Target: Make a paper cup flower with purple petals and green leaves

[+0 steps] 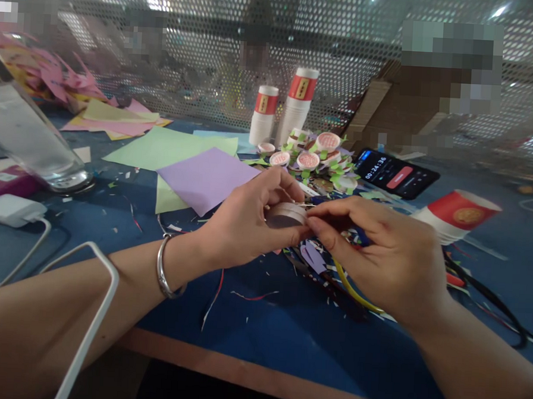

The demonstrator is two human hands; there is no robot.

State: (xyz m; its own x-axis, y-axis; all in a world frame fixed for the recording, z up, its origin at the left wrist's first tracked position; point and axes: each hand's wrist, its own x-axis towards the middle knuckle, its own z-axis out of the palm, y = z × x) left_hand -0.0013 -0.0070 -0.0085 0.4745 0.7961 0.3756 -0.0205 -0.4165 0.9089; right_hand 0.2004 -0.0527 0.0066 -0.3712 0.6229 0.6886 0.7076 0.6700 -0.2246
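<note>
My left hand (247,219) is closed around a small roll of tape (288,214), held just above the blue table mat (286,331). My right hand (380,253) pinches at the roll's right edge with thumb and forefinger, where the tape end lies. A silver bangle (164,271) sits on my left wrist. Under my hands lie purple paper bits (313,257), scissors with a yellow handle (355,292) and paper scraps. Just beyond them stands a paper craft (317,157) of cup bottoms and green leaves.
A purple sheet (205,178) and green sheets (162,147) lie left of centre. Two cup stacks (293,108) stand at the back by a mesh screen. A phone timer (395,173), a tipped cup (457,214), a glass (24,133), a white charger cable (95,309) and black cables (489,294) surround me.
</note>
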